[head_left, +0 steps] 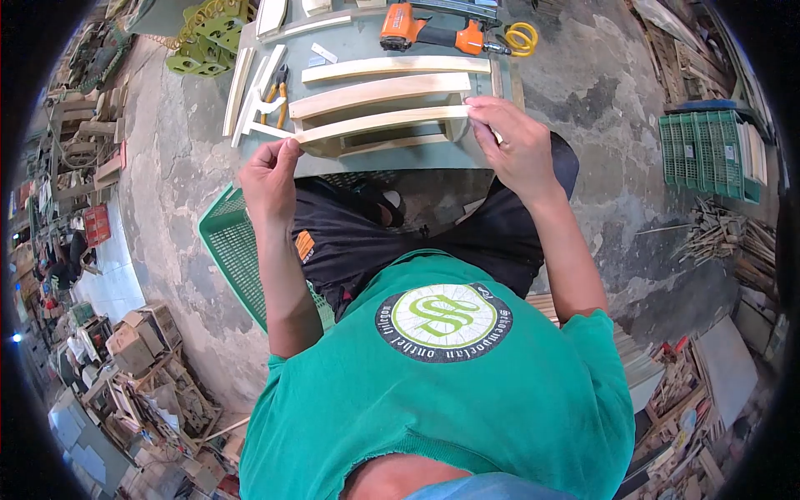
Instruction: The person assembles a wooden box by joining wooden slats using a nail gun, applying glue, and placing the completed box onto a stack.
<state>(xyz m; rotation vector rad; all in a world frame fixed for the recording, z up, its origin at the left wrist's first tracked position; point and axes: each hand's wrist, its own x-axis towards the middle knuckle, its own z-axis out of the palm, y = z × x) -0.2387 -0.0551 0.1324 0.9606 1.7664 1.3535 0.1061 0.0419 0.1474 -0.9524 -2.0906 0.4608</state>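
A pale, slightly curved wooden slat (383, 122) lies across the near side of a small wooden frame (379, 94) on the worktable (400, 160). My left hand (271, 177) pinches the slat's left end between thumb and fingers. At the opposite end, my right hand (515, 143) closes on the slat's tip. Whether the slat is fastened to the frame I cannot tell. Behind the frame rests another curved slat (396, 69). Pliers with orange handles (282, 87) lie left of the frame, beside pale wooden strips (242, 87).
An orange nail gun (433, 35) with a coiled yellow hose (522, 39) sits at the table's back right. A green crate (237, 258) stands by my left leg. Stacked green crates (700, 154) are at the right, wood scraps (721, 233) below them.
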